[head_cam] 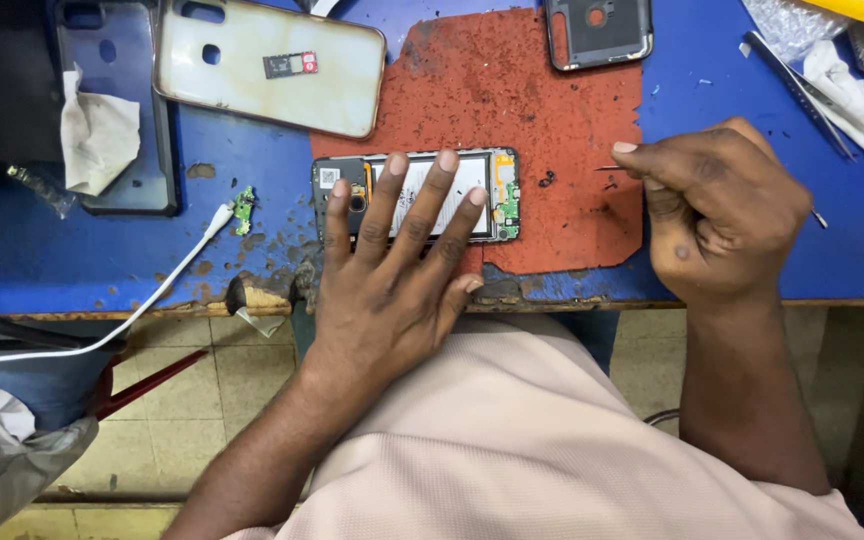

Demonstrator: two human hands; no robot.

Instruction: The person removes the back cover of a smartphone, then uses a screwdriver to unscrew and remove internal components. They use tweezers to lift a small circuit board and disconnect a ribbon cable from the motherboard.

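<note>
Opened black smartphone, its back cover off and its white battery and green circuit board exposed, lies flat on a worn rust-red rubber mat spread over the scuffed blue tabletop, near the front edge. Far left of the phone, a crumpled grey cloth rests on a clear phone case with a dark rim. Closer to the phone on that side, a pale cream phone back cover lies above and left of it, carrying a small black SIM tray. A white cable runs up from the floor side to a small green circuit part just left of the phone. The left hand lies palm down on the phone, fingers spread flat across the battery. Above and right of the phone, a dark grey phone frame piece sits at the mat's top edge. Right of the phone, the right hand is curled, thumb and forefinger pinching a thin metal tool whose tip points toward the phone without touching it. Farthest right lie metal tweezers and a white rag.
</note>
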